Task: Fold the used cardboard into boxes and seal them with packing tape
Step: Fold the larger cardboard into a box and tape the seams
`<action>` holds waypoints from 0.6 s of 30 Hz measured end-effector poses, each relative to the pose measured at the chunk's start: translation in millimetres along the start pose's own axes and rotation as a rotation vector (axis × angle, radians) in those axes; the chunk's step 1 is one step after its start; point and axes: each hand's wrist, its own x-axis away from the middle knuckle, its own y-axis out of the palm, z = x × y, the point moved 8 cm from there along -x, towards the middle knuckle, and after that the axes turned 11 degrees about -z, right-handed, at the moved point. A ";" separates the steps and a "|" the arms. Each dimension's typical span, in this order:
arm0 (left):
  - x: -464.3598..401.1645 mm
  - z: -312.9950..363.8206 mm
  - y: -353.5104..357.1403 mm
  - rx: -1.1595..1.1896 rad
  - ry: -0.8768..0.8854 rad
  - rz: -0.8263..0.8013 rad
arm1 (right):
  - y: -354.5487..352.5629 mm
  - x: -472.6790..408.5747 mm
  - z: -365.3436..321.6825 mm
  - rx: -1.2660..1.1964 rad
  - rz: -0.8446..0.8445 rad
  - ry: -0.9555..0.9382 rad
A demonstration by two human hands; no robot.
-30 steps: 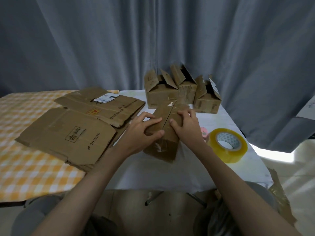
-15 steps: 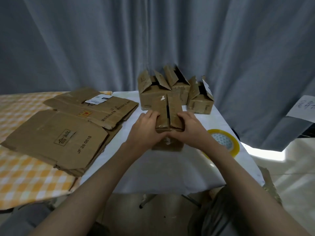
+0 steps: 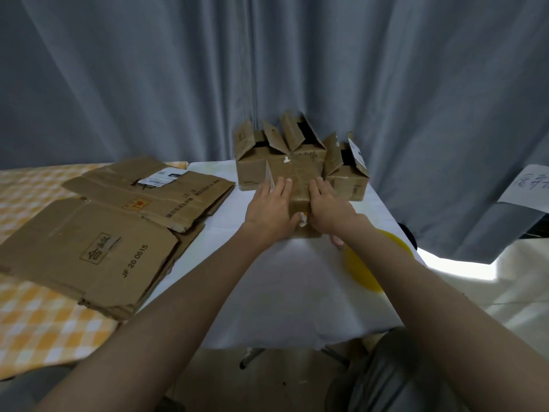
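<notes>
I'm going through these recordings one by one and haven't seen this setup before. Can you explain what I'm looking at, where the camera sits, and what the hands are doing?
There is no machine here: a person works with two bare hands, and the one camera is worn on their head, looking forward and down, so both forearms reach in from the bottom.

The left hand and right hand lie on top of a small cardboard box, fingers fairly straight, pressing its flaps shut from either side. It stands on a table with a white cover.

Behind it, against a grey curtain, stand three folded boxes with open flaps. To the left lies a stack of flattened cardboard, partly on a yellow checked cloth. The yellow packing tape roll lies on the table under the right forearm, mostly hidden.
</notes>
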 end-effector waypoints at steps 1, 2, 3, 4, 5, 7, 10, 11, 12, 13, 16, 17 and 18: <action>-0.5 0.8 1.5 -0.003 -0.009 -0.014 | -0.5 -0.5 0.7 -0.002 -0.016 0.011; -1.2 1.2 1.5 -0.004 -0.011 -0.033 | -3.2 -0.6 1.6 -0.024 -0.039 0.023; -1.9 1.0 -0.3 -0.001 -0.008 -0.054 | -7.9 -0.7 2.7 -0.064 -0.063 0.035; -2.0 -0.3 -3.7 0.008 -0.001 -0.071 | -14.8 -0.1 3.4 -0.107 -0.076 0.046; -1.2 -3.5 -8.4 0.021 0.003 -0.082 | -23.5 1.4 2.3 -0.134 -0.073 0.054; 3.5 -15.2 -19.5 0.051 0.005 -0.093 | -44.5 5.5 -6.5 -0.142 -0.015 0.056; 16.6 -47.3 -39.6 0.060 -0.033 -0.068 | -80.8 11.2 -37.6 -0.104 0.164 0.015; 23.2 -63.6 -46.2 0.058 -0.066 -0.053 | -89.4 12.1 -53.2 -0.103 0.211 -0.013; 30.6 -82.9 -51.5 0.055 -0.103 -0.039 | -94.2 12.2 -70.7 -0.109 0.241 -0.050; 38.6 -104.0 -54.2 0.053 -0.144 -0.031 | -95.7 11.4 -88.5 -0.119 0.255 -0.090; 69.5 -173.1 -43.9 0.094 -0.294 -0.079 | -75.0 2.7 -137.8 -0.165 0.197 -0.187; 81.4 -194.2 -34.9 0.124 -0.350 -0.115 | -61.3 -2.0 -152.2 -0.173 0.156 -0.212; 93.7 -212.9 -24.3 0.150 -0.405 -0.150 | -45.5 -7.3 -165.3 -0.179 0.115 -0.239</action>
